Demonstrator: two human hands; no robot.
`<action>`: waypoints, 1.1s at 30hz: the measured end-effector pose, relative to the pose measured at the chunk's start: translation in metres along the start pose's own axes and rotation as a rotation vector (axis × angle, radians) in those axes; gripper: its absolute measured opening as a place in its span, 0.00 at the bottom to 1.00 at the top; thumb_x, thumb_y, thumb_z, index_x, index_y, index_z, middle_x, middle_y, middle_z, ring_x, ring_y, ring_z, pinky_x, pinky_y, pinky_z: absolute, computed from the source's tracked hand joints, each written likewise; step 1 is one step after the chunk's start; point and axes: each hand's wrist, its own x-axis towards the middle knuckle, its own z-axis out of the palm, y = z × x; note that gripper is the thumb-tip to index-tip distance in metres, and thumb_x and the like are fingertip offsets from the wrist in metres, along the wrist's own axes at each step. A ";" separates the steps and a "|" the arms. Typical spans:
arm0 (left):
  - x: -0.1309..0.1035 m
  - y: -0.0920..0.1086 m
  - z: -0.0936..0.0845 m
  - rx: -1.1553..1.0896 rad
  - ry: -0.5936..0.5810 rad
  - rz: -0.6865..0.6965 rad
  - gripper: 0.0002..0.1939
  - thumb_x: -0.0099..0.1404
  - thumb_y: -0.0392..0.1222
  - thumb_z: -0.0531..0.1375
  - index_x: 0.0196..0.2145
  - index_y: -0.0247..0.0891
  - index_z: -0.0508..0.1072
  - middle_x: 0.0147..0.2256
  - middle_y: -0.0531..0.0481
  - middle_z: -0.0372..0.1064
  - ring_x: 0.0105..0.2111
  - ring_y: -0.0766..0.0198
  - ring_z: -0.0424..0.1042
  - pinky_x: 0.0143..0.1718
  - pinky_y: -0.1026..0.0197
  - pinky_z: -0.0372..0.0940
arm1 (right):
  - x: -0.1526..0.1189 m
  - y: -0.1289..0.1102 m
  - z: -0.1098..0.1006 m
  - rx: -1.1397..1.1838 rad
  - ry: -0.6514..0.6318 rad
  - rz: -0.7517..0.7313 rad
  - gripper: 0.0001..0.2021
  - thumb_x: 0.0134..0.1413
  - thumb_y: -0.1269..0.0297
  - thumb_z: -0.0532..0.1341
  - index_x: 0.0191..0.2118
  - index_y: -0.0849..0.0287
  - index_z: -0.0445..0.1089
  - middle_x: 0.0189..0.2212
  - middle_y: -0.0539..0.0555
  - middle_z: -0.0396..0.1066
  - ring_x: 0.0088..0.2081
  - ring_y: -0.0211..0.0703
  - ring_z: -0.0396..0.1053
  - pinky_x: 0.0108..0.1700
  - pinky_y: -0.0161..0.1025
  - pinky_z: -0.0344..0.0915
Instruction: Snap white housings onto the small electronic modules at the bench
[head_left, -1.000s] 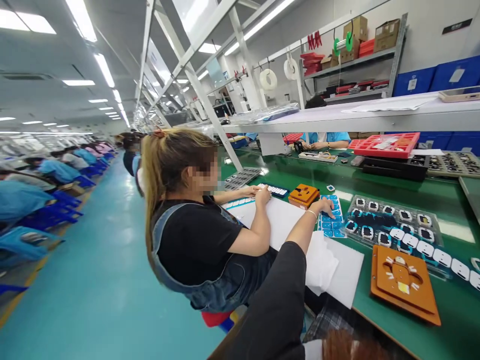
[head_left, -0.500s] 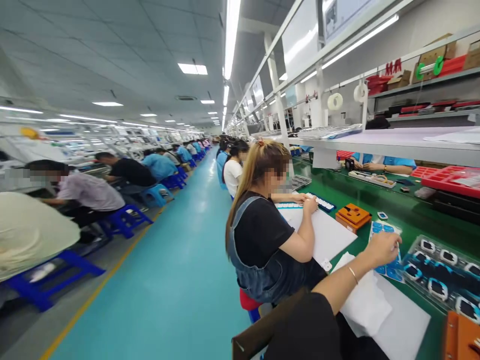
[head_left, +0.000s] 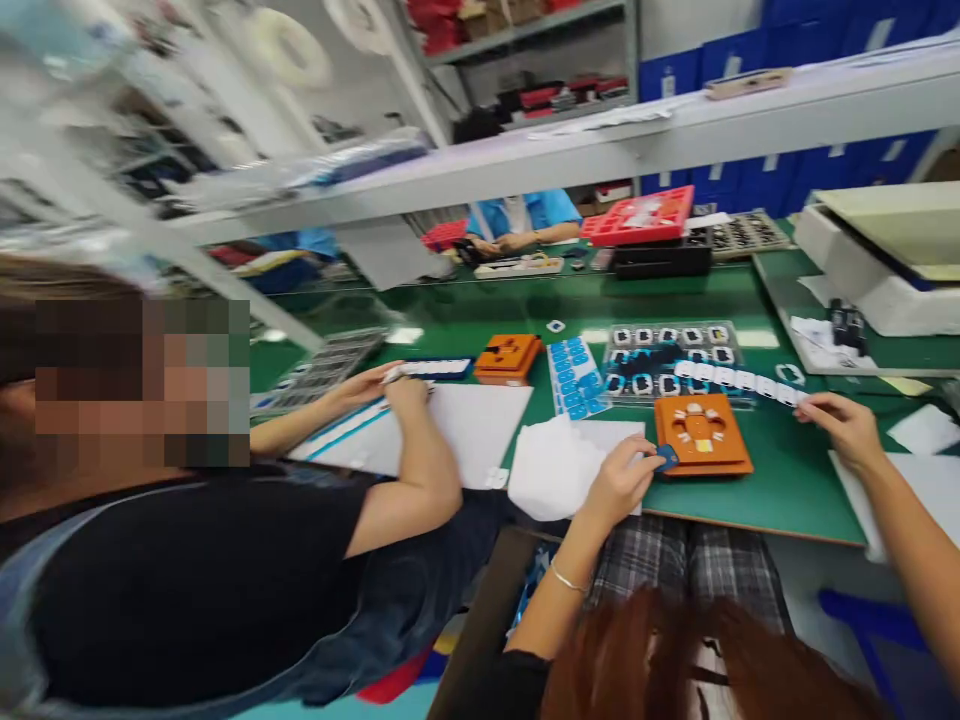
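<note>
My left hand (head_left: 621, 478) pinches a small dark blue piece (head_left: 666, 458) at the left edge of an orange fixture (head_left: 739, 440). Between thumb and fingers, my right hand (head_left: 844, 428) grips the right end of a strip of white pieces (head_left: 739, 380), which stretches leftward above the fixture. Behind them lies a clear tray (head_left: 671, 345) with several white-rimmed black parts. A sheet of blue stickers (head_left: 576, 375) is left of the tray, and a crumpled white cloth (head_left: 551, 468) rests beside my left hand.
A co-worker (head_left: 187, 590) sits close on the left, hands over a white sheet (head_left: 480, 430). Another orange fixture (head_left: 508, 358) stands near that sheet. Across the green table (head_left: 802, 490) are a red tray (head_left: 645, 215) and a person in blue (head_left: 525, 215). A white shelf (head_left: 525, 175) spans above.
The view has swung from the aisle to the bench. My right hand with the white strip has come into view; my left hand has moved from near the sticker sheet to the orange fixture.
</note>
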 end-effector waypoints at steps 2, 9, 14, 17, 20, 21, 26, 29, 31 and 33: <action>0.011 -0.001 -0.001 -0.006 0.011 0.067 0.13 0.68 0.29 0.53 0.44 0.39 0.74 0.41 0.43 0.72 0.46 0.59 0.73 0.54 0.45 0.72 | -0.006 0.018 -0.021 -0.028 -0.071 0.054 0.10 0.69 0.58 0.60 0.44 0.59 0.72 0.41 0.56 0.72 0.37 0.38 0.72 0.39 0.36 0.73; 0.053 0.007 -0.005 0.138 -0.062 0.148 0.14 0.69 0.29 0.54 0.49 0.39 0.72 0.43 0.41 0.72 0.44 0.56 0.71 0.43 0.50 0.72 | -0.002 0.042 -0.018 -0.007 -0.202 0.016 0.12 0.67 0.56 0.61 0.42 0.62 0.71 0.37 0.52 0.72 0.35 0.39 0.72 0.38 0.39 0.74; 0.078 0.008 0.002 0.182 -0.234 0.188 0.11 0.70 0.32 0.55 0.47 0.37 0.74 0.41 0.43 0.76 0.39 0.56 0.69 0.38 0.52 0.66 | -0.007 0.034 -0.020 -0.055 -0.253 -0.041 0.14 0.67 0.54 0.61 0.41 0.62 0.71 0.36 0.52 0.73 0.36 0.39 0.72 0.40 0.41 0.73; 0.089 0.006 0.000 0.178 -0.308 0.223 0.09 0.71 0.34 0.56 0.45 0.38 0.75 0.38 0.46 0.77 0.40 0.55 0.69 0.41 0.50 0.63 | -0.009 0.028 -0.016 -0.119 -0.272 -0.088 0.14 0.67 0.53 0.60 0.39 0.61 0.72 0.36 0.52 0.73 0.36 0.40 0.72 0.42 0.42 0.73; 0.098 0.000 -0.008 0.157 -0.350 0.300 0.07 0.72 0.37 0.57 0.44 0.39 0.75 0.37 0.49 0.78 0.42 0.56 0.70 0.45 0.48 0.61 | -0.007 0.017 -0.008 -0.195 -0.293 -0.138 0.15 0.68 0.54 0.59 0.38 0.61 0.72 0.34 0.52 0.73 0.35 0.38 0.72 0.40 0.40 0.73; 0.101 -0.002 -0.011 0.151 -0.358 0.334 0.07 0.71 0.36 0.57 0.43 0.39 0.75 0.38 0.50 0.78 0.43 0.56 0.70 0.47 0.48 0.60 | -0.003 0.012 -0.005 -0.224 -0.303 -0.154 0.15 0.68 0.54 0.59 0.38 0.61 0.72 0.34 0.52 0.72 0.34 0.38 0.71 0.40 0.40 0.72; 0.119 -0.013 -0.017 0.121 -0.300 0.497 0.08 0.70 0.31 0.58 0.44 0.39 0.73 0.39 0.51 0.79 0.42 0.58 0.72 0.49 0.48 0.61 | 0.040 -0.014 0.008 -0.393 -0.350 -0.207 0.13 0.68 0.55 0.60 0.43 0.60 0.72 0.39 0.53 0.73 0.37 0.39 0.72 0.43 0.42 0.73; 0.122 -0.017 -0.011 0.076 -0.275 0.536 0.09 0.69 0.31 0.57 0.45 0.39 0.72 0.37 0.51 0.79 0.41 0.59 0.73 0.48 0.49 0.63 | 0.071 -0.013 0.011 -0.513 -0.257 -0.177 0.12 0.68 0.57 0.60 0.46 0.60 0.72 0.43 0.55 0.73 0.41 0.42 0.72 0.47 0.46 0.72; 0.118 -0.019 -0.007 0.042 -0.285 0.523 0.10 0.68 0.30 0.57 0.45 0.38 0.72 0.36 0.52 0.79 0.41 0.59 0.73 0.49 0.48 0.62 | 0.082 -0.003 0.008 -0.596 -0.163 -0.123 0.12 0.68 0.57 0.59 0.48 0.60 0.71 0.45 0.56 0.72 0.43 0.43 0.72 0.48 0.47 0.72; 0.113 -0.021 -0.004 0.008 -0.301 0.490 0.12 0.67 0.32 0.58 0.48 0.37 0.71 0.38 0.51 0.79 0.43 0.57 0.72 0.51 0.47 0.61 | 0.083 0.012 0.003 -0.678 -0.105 -0.062 0.12 0.68 0.58 0.60 0.48 0.61 0.71 0.44 0.56 0.72 0.43 0.43 0.72 0.47 0.46 0.72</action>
